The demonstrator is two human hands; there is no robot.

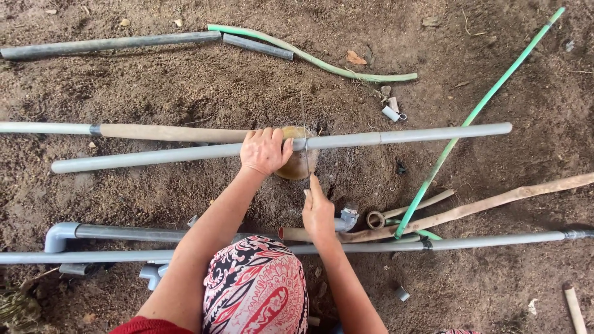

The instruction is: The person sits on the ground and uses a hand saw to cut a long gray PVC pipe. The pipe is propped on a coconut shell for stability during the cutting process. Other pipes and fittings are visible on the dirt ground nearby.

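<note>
Both hands meet at the grey pipe [185,154]: left hand [265,150] gripping, right hand [317,212] sawing.

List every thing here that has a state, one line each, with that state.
Left hand: gripping the grey pipe, pressing it onto the round block.
Right hand: holding a thin saw blade upright.
Saw blade: set across the grey pipe.
Grey pipe: lying flat, propped on the block; cut depth unclear.
Round block: on the soil under the pipe.
Green hose: lying loose, curved.
</note>
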